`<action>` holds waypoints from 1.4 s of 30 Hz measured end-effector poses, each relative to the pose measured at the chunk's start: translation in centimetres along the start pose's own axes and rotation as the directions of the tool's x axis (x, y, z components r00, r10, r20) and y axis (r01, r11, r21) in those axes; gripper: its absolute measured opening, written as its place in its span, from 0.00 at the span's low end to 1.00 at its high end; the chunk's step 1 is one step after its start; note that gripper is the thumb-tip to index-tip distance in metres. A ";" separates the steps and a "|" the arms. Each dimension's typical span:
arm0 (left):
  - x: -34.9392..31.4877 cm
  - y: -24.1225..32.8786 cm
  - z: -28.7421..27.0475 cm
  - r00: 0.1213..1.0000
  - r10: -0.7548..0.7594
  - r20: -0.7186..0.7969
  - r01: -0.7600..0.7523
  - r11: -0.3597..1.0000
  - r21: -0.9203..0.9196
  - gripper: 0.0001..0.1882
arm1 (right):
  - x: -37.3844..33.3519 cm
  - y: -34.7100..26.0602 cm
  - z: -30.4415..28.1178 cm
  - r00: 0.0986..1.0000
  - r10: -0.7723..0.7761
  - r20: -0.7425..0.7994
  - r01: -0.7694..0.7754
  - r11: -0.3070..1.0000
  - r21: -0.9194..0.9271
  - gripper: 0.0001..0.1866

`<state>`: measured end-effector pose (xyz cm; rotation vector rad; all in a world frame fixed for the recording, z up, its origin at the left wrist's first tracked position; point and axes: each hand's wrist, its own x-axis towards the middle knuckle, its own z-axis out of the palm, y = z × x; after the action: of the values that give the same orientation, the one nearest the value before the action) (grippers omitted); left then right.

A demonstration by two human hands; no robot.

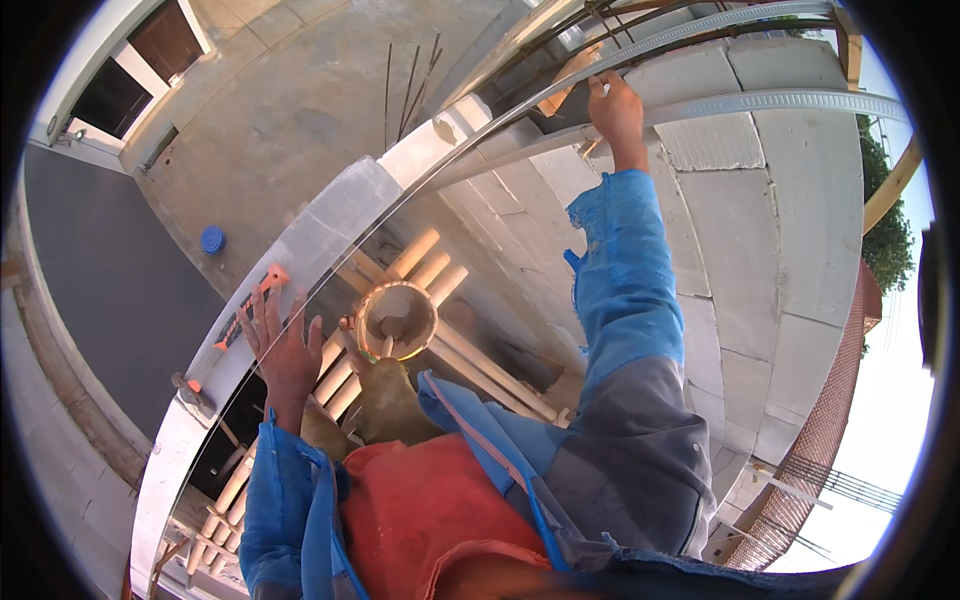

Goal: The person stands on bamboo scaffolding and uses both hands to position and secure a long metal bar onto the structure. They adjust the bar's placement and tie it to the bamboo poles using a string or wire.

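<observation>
My left hand [285, 365] lies with fingers spread on top of a low wall of pale blocks [345, 205]. Under and beside its fingertips is a long orange-and-black tool [250, 305] of a kind I cannot make out. My right hand [617, 112] reaches far to the upper right, fingers closed beside a long metal strip [740, 18]. Something small and whitish shows at its fingertips, too small to name. A thin taut line or rod [385, 215] runs along the low wall, past my left hand toward the right one.
A round bucket [428, 335] of grey mix stands below me among wooden poles [490, 370]. A tall block wall [725, 220] rises on the right, with a second metal strip [780, 101] across it. A small tool [197, 395] lies on the low wall; a blue pail [213, 239] stands below.
</observation>
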<state>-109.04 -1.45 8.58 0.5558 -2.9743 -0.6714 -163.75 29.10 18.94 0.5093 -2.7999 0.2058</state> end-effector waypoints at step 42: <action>4.9 -5.2 4.6 0.931 -0.111 -0.348 0.199 0.953 0.229 0.30 | 2.4 0.2 -1.5 0.994 0.095 0.061 -0.085 0.986 -0.142 0.16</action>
<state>-112.43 -5.66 2.03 0.8378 -2.7284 -0.1629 -165.57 28.80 21.03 0.3636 -2.8792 0.0119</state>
